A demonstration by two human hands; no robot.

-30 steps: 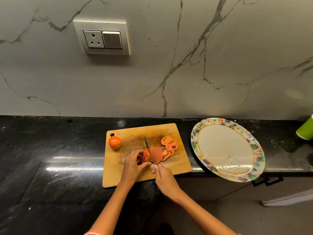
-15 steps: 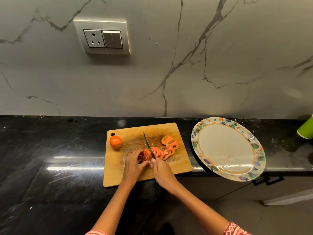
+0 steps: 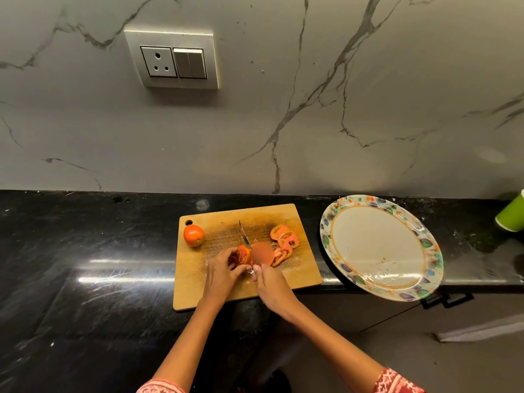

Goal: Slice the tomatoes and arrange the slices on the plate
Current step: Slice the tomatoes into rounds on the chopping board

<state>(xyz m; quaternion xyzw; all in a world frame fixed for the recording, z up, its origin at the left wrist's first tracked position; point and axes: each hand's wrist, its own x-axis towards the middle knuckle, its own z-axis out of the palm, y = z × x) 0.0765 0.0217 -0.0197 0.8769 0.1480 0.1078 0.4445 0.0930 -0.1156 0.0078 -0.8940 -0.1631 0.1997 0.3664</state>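
While the left hand (image 3: 219, 272) grips the red cut tomato (image 3: 244, 255), the right hand (image 3: 270, 285) holds the knife (image 3: 245, 235).

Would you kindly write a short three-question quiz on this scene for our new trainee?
1. True or false: slices already lie on the plate.
2. Which hand grips the knife? A) left B) right
3. Fill in: the whole tomato sits near the board's far ____ corner.

Key:
1. False; the slices lie on the board.
2. B; the right hand grips it, while the left hand holds the cut tomato.
3. left
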